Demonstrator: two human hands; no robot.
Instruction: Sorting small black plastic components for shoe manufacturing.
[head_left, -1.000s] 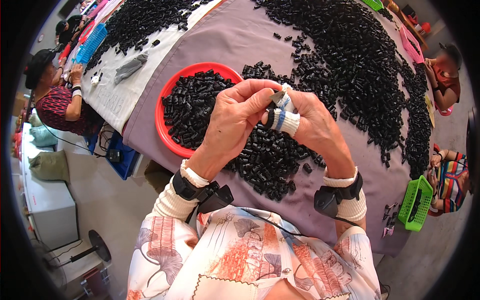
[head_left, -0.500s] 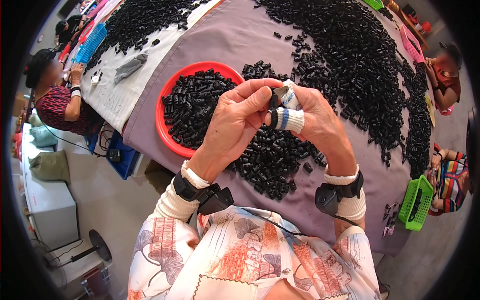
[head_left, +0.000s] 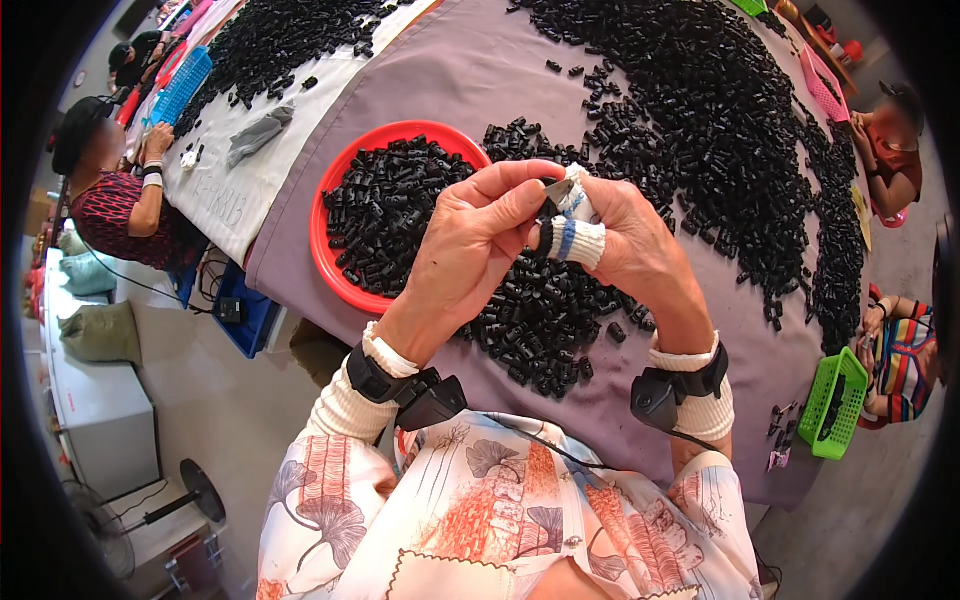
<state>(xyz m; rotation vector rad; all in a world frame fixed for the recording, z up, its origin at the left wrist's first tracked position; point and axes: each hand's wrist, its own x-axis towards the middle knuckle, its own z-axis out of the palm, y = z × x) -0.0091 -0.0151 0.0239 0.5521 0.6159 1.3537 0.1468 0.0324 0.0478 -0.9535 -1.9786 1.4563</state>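
- My left hand [head_left: 470, 240] and right hand [head_left: 625, 245] meet above the table, fingertips pinched together on one small black plastic piece [head_left: 553, 192].
- Left hand: thumb and forefinger closed on the piece from the left. Right hand: closed on it from the right, two fingers wrapped in white tape [head_left: 578, 235] with a blue stripe.
- Piece is mostly hidden by my fingers; only a dark bit with a pale edge shows, exact shape can't tell.
- To do it well, I'd say: keep the pinch at the tips, hold the piece over the pile so a slip lands in the heap, let the taped fingers take the pressure.
- Directly under my hands: loose pile of black pieces [head_left: 545, 320], short, stubby, matte.
- Left of it, touching the pile: red round tray [head_left: 322, 255], full of the same pieces.
- All on a mauve tablecloth [head_left: 470, 75]; a big heap [head_left: 700, 110] spreads across the far side.
- Black bands sit on both wrists.
- Green basket [head_left: 835, 405] at the right table edge, other people seated around.
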